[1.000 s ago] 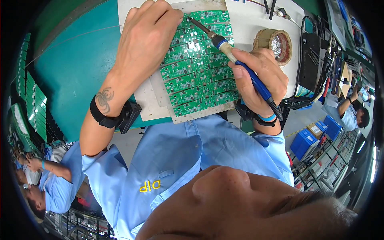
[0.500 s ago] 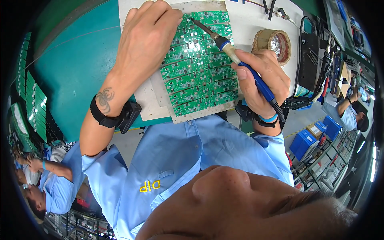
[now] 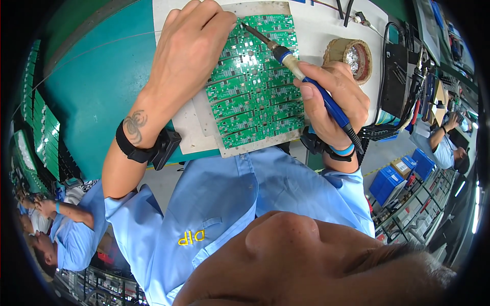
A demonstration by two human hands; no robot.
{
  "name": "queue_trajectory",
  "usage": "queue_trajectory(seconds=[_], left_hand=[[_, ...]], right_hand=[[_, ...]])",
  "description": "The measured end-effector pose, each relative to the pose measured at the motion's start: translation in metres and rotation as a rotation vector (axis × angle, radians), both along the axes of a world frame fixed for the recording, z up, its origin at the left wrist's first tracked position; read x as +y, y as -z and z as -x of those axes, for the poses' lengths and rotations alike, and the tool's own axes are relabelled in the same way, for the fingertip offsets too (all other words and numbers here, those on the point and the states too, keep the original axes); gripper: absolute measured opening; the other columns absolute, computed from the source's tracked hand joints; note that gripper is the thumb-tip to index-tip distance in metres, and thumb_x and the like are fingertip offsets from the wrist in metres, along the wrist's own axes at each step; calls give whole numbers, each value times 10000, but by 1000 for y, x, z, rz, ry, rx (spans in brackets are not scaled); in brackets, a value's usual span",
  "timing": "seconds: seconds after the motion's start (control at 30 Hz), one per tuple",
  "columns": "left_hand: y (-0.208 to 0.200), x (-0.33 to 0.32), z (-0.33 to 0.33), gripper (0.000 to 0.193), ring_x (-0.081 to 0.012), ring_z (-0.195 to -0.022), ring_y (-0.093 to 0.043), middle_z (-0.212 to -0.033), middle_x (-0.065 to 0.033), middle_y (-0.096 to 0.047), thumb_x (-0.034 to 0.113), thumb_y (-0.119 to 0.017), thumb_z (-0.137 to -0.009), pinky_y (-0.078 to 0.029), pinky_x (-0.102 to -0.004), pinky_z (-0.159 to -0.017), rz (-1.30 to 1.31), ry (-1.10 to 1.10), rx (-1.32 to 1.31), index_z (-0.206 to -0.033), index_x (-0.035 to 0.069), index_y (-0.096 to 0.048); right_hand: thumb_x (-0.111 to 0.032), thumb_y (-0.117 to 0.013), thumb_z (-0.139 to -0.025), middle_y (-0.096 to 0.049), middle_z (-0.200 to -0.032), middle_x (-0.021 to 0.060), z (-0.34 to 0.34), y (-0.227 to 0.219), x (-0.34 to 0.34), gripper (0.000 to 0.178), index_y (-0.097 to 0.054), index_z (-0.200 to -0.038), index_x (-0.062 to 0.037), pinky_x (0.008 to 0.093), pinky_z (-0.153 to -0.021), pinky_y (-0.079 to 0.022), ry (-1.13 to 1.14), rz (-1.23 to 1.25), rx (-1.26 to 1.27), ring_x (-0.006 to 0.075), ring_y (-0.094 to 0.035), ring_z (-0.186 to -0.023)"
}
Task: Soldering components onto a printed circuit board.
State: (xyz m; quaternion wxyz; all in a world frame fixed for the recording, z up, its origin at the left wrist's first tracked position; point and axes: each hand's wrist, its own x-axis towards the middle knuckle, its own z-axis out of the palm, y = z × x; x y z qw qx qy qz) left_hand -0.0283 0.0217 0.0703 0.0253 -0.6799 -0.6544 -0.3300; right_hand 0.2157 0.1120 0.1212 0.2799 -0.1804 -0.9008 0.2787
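A panel of green circuit boards (image 3: pixel 258 94) lies on a pale backing plate on the bench in front of me. My right hand (image 3: pixel 334 102) is closed around the blue handle of a soldering iron (image 3: pixel 321 92). The iron's dark tip reaches the far left part of the panel. Over the panel's far left edge, my left hand (image 3: pixel 191 48) is closed, its fingertips close to that tip. A thin solder wire (image 3: pixel 109 46) runs in from the left to this hand; the pinch itself is mostly hidden behind the fingers.
Right of the panel stands a round brown tub (image 3: pixel 352 56) with shiny silvery material inside. Beyond it is a black rack (image 3: pixel 400 76) with cables and tools. Stacked green boards (image 3: pixel 43 127) stand at the far left. Other people sit at both sides.
My left hand has shifted very slightly to the right. The iron's tip has moved slightly left, staying on the same part of the panel.
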Motion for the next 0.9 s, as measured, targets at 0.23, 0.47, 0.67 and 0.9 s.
queue_trajectory(seconds=[0.23,0.47,0.67,0.9], left_hand=[[-1,-1,-1,93,-261,-896,-644,-939,-58,-649,52,-745,-922,-469,-389,-775,-7,-5,3,-1009,41,-715],[-3,-2,1,89,-267,-894,-649,-954,-62,-662,55,-734,-928,-473,-387,-774,15,-41,52,-1012,44,-705],[1,-4,11,85,-279,-886,-651,-968,-66,-672,72,-721,-943,-483,-386,-767,-43,-79,41,-1024,60,-703],[0,-5,5,68,-286,-883,-654,-965,-57,-676,110,-715,-957,-491,-388,-772,7,-140,73,-1013,74,-697]], right_hand=[[8,-735,-879,-776,-821,118,-3,-2,0,226,-751,-1096,68,344,-759,-504,13,-17,-2,230,-665,-739],[7,-698,-900,-760,-852,191,-20,-6,-10,249,-729,-1129,101,333,-767,-516,146,65,9,231,-670,-754],[-13,-627,-958,-727,-973,218,-75,18,-25,277,-693,-1201,101,332,-813,-516,247,56,159,241,-672,-863],[-64,-594,-994,-674,-1051,202,-98,39,-45,304,-666,-1245,90,338,-854,-501,640,44,36,256,-649,-988]])
